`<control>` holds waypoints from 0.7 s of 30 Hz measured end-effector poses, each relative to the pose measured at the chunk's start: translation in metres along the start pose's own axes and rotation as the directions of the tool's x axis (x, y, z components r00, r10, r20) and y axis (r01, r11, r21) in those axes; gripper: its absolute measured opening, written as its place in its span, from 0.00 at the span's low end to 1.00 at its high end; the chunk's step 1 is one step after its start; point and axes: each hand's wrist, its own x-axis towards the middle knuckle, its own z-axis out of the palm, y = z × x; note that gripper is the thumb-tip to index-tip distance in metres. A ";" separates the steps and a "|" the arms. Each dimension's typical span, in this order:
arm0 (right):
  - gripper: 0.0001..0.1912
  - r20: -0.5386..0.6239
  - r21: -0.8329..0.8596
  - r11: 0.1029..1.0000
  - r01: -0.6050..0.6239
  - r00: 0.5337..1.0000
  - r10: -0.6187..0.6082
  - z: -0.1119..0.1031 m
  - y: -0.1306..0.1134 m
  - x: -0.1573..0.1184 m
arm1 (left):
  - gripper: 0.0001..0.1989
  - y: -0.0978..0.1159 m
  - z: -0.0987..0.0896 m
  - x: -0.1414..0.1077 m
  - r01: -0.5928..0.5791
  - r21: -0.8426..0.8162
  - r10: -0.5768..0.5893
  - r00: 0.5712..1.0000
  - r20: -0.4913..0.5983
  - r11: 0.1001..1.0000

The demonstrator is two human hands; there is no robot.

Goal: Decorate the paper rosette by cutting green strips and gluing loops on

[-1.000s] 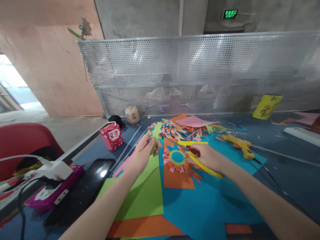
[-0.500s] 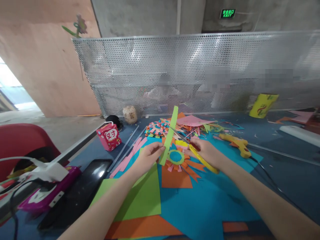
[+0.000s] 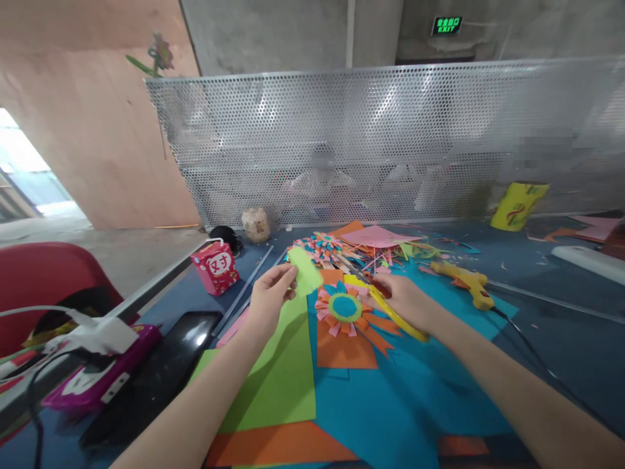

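Observation:
Pinched in my left hand [image 3: 273, 293] is a light green paper strip [image 3: 306, 271], which looks folded or curled and is slightly blurred. My right hand [image 3: 398, 296] is closed on yellow-handled scissors [image 3: 395, 314], whose blades point up and left toward the paper scraps. Between and below my hands lies a layered paper flower [image 3: 346, 307] with a blue centre, a green fringed ring and orange and pink petals. It rests over an orange sheet [image 3: 346, 352]. A green sheet [image 3: 273, 384] lies under my left forearm, and a blue sheet [image 3: 381, 404] is to the right.
A yellow glue gun [image 3: 463, 283] with a black cable lies at the right. Fringed flowers [image 3: 325, 244] and scraps sit behind the hands. At the left are a red box [image 3: 215, 267], a black phone-like slab [image 3: 156, 371] and a purple power strip [image 3: 97, 374]. A mesh divider [image 3: 293, 130] stands behind.
My left hand has moved left, and the green strip, upright and long before, now appears short and bent away from the scissors. My right hand and the scissors have hardly moved.

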 end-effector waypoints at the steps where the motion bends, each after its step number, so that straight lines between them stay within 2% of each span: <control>1: 0.12 0.005 0.000 1.000 0.004 1.000 -0.004 0.001 -0.001 -0.001 | 0.14 0.001 0.001 0.000 0.031 -0.064 -0.032 0.999 -0.015 0.997; 6: 0.11 0.021 -0.068 0.998 0.009 1.000 -0.008 0.002 -0.009 -0.004 | 0.15 0.002 0.004 0.000 0.152 -0.246 -0.161 0.987 -0.019 0.957; 13: 0.14 0.078 -0.154 0.988 -0.009 0.997 0.021 -0.001 -0.016 -0.007 | 0.13 0.006 0.005 -0.003 0.182 -0.269 -0.184 0.983 0.019 0.946; 17: 0.17 0.106 -0.082 0.996 -0.032 0.994 0.040 0.000 -0.011 -0.006 | 0.12 0.010 0.005 -0.003 0.177 -0.285 -0.179 0.984 0.021 0.942; 21: 0.18 0.135 -0.020 0.999 -0.035 0.990 0.038 0.002 -0.005 -0.006 | 0.14 0.012 0.004 -0.004 0.172 -0.283 -0.160 0.985 0.067 0.943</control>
